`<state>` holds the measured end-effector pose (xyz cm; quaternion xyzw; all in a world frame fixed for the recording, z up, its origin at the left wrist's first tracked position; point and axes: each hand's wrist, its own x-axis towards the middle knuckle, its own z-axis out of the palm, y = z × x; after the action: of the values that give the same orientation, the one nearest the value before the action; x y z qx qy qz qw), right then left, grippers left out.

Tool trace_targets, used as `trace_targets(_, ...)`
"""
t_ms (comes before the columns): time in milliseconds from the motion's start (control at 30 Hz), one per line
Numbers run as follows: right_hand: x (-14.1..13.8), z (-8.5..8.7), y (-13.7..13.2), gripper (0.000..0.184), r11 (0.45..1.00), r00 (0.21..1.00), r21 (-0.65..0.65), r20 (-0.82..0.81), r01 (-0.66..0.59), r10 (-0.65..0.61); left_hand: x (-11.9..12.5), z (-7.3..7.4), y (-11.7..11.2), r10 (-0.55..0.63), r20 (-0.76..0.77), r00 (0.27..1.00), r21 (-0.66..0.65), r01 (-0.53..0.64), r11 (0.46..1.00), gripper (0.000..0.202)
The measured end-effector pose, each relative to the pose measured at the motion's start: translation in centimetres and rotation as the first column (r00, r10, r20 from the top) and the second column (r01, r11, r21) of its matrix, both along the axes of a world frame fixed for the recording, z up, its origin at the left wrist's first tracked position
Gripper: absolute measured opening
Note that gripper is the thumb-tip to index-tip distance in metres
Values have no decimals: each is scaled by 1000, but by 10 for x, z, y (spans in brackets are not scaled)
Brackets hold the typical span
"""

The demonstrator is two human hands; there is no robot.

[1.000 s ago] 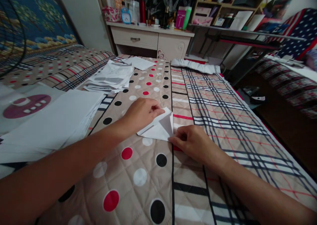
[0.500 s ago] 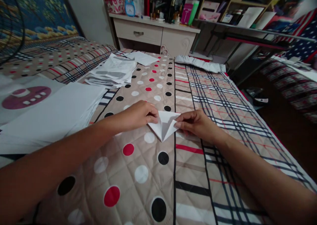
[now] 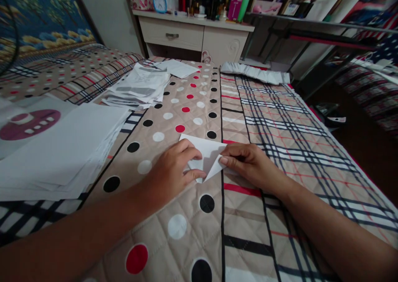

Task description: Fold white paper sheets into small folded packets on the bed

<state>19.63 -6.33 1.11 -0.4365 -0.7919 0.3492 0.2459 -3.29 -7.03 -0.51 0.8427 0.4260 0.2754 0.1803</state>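
Note:
A small folded sheet of white paper (image 3: 207, 145) lies on the patterned bedspread in front of me. Its lower edge comes to a point, and a flap stands up on the right side. My right hand (image 3: 245, 160) pinches that flap between thumb and fingers. On the left part of the paper rests my left hand (image 3: 180, 164), thumb and index finger apart, the thumb touching near the lower point. The fingers of my left hand cover part of the paper's left side.
Large white sheets (image 3: 71, 141) lie stacked at the left, with a smaller pile of printed papers (image 3: 139, 83) behind. Another folded sheet (image 3: 180, 68) lies farther back. A crumpled silvery-white strip (image 3: 255, 73) lies at the bed's far right. A drawer cabinet (image 3: 174, 35) stands beyond.
My left hand has let go of the paper's left corner and moved down toward its lower point, fingers now spread. My right hand still pinches the right flap. The view has shifted slightly.

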Motion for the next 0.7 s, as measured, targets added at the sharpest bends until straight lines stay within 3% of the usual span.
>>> trace_targets(100,1,-2,0,30,998,999,-53,-38,-24,22,1,2,-3,-5,-6,1000,21,5,1000,17)
trace_targets(300,2,1,-3,25,994,993,-20,44,-109,110,12,6,-5,166,-145,975,52,-160,986,25)
trace_targets(567,1,1,-8,34,967,952,177,278,-182,129,15,7,-8,214,-210,954,97,-198,975,14)
trace_targets(700,-2,4,-10,41,943,907,231,401,-239,132,14,8,-8,215,-197,957,95,-199,975,19)
